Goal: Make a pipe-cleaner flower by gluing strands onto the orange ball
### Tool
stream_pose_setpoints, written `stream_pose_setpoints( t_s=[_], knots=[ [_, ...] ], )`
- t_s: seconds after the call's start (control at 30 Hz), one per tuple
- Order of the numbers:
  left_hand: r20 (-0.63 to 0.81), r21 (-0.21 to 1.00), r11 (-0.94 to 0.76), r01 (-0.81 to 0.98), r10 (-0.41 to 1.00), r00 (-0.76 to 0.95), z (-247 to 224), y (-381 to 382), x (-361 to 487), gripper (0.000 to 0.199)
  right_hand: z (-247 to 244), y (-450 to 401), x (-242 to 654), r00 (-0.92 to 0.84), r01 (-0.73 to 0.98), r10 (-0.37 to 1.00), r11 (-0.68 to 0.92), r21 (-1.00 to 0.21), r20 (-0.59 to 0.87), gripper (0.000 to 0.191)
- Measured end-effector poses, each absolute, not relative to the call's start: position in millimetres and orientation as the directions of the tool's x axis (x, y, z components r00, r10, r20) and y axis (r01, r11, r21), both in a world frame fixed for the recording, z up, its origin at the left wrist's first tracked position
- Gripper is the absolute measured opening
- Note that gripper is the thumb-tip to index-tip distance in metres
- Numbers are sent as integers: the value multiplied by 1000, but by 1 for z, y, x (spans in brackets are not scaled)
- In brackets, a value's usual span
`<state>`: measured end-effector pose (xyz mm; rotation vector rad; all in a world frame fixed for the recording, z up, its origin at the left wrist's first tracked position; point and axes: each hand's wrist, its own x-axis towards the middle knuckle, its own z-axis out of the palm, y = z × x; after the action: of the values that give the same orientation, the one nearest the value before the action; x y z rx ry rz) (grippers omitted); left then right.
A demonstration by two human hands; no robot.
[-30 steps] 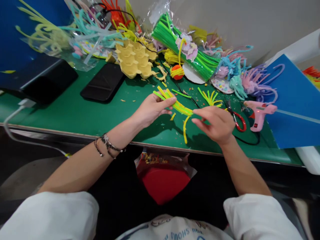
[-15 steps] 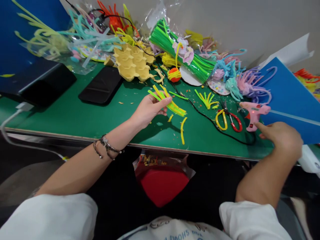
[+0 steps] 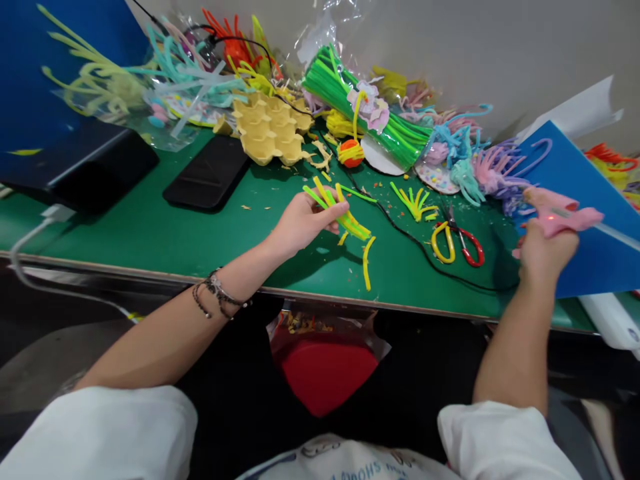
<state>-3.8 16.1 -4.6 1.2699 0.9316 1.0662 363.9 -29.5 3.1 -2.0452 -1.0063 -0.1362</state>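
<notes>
Pinched in the fingers of my left hand (image 3: 310,220) is a small bunch of yellow and green pipe cleaners (image 3: 356,227), held just above the green table. My right hand (image 3: 547,253) is wrapped round the handle of a pink hot glue gun (image 3: 555,208), lifted off the table with a small light glowing on its side. A clear glue stick (image 3: 617,233) juts from its back. Scissors (image 3: 457,241) with one yellow and one red handle lie to the left of the glue gun. A cut yellow piece (image 3: 368,263) and a yellow-green pipe cleaner fan (image 3: 413,201) lie between my hands.
A black phone (image 3: 207,175) and black box (image 3: 80,163) sit at left. Behind are a yellow egg carton (image 3: 270,127), bagged green pipe cleaners (image 3: 370,107) and an orange-yellow ball (image 3: 351,153). A black cord (image 3: 425,247) crosses the table; a blue board (image 3: 590,267) leans at right.
My right hand has closed round the glue gun's handle and raised it, moving it to the right. My left hand keeps hold of the pipe cleaners, nearly still.
</notes>
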Motion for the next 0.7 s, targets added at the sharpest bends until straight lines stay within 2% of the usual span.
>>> stream_pose_setpoints(
  t_s=[0.07, 0.13, 0.2, 0.27, 0.33, 0.5, 0.7],
  knots=[
    [68, 997, -52, -61, 952, 298, -3, 15, -3, 8, 13, -34, 338, 685, 670, 582, -268, -692, 438, 28],
    [99, 995, -93, -35, 946, 308, -2, 14, -3, 8, 21, -40, 303, 612, 547, 709, -60, -835, 350, 23],
    [136, 990, -138, -16, 943, 305, -2, 14, -3, 8, 25, -45, 267, 456, 493, 856, -13, -870, 245, 22],
    [182, 982, -188, -8, 935, 305, -2, 14, -4, 7, 25, -50, 241, 326, 537, 937, -74, -840, 126, 29],
    [223, 972, -233, -3, 924, 311, -2, 15, -5, 7, 22, -53, 226, 249, 587, 964, -75, -806, 92, 32],
    [249, 963, -267, 28, 929, 274, 1, 14, -6, 7, 18, -56, 222, 196, 639, 966, 4, -769, 168, 27],
    [217, 971, -235, 52, 949, 228, 5, 11, -4, 6, 22, -57, 218, 190, 672, 966, 2, -741, 175, 27]
  ],
)
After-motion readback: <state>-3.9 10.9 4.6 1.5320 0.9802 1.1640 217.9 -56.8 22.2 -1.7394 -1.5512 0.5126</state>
